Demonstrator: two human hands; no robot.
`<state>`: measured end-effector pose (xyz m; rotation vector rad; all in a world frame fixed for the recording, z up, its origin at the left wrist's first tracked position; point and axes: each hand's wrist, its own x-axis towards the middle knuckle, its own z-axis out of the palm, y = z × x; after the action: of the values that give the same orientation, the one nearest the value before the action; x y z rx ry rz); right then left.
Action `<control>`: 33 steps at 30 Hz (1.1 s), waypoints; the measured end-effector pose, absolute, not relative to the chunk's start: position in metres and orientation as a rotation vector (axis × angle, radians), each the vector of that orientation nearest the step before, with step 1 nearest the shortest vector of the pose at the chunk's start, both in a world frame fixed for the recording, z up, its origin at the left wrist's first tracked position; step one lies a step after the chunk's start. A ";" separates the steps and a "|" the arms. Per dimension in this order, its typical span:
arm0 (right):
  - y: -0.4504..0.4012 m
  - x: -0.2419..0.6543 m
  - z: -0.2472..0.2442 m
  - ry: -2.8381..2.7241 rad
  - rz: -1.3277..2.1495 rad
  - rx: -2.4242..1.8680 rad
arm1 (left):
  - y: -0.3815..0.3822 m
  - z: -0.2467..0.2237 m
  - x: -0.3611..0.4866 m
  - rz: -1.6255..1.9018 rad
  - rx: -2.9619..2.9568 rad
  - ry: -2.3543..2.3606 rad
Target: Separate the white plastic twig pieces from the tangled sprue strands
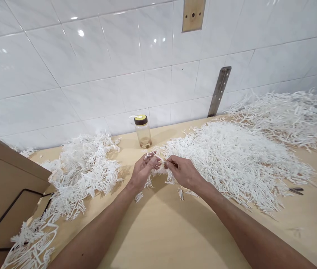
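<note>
My left hand (144, 168) is closed around a thin, white branching plastic piece (158, 156), which curves up between its thumb and fingers. Close beside it, my right hand (182, 170) pinches at the right end of that same piece with thumb and forefinger. Both hands are held just above the table, their fingertips almost meeting. To the right spreads a big heap of short white plastic strips (239, 160). A looser heap of white branching strands (88, 168) lies on the left. A few small tufts (138, 197) rest below the hands.
A clear bottle (144, 136) with a dark and yellow lid stands behind my hands. At left is a cardboard box (4, 186). More white strands (293, 116) pile at the back right, near a metal bracket (219, 91) against the tiled wall. A small dark tool (296, 191) lies right.
</note>
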<state>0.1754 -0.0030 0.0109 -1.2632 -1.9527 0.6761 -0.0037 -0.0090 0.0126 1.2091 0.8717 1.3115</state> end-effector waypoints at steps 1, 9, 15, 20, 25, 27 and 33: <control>-0.002 0.176 0.010 -1.922 0.675 -1.277 | -0.010 0.012 -0.004 1.298 1.257 0.881; -0.004 0.177 0.020 -1.853 0.690 -1.230 | -0.015 0.007 -0.003 1.198 1.579 1.210; -0.002 0.190 0.034 -1.921 0.793 -1.237 | -0.017 0.014 -0.002 1.308 1.672 1.274; 0.000 0.199 0.032 -2.027 0.922 -1.145 | -0.022 0.018 0.002 1.367 1.528 1.312; 0.000 0.196 0.027 -2.014 0.938 -1.126 | -0.018 0.014 0.001 1.302 1.453 1.236; -0.001 0.193 0.027 -2.004 0.899 -1.140 | -0.015 0.013 -0.001 1.263 1.431 1.198; -0.008 0.185 0.031 -2.041 0.684 -1.119 | -0.012 0.013 -0.004 1.009 1.421 1.167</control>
<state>0.1848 -0.0076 0.0306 -1.1192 -2.0405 0.6842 -0.0042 -0.0119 0.0128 1.4212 1.1675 1.0087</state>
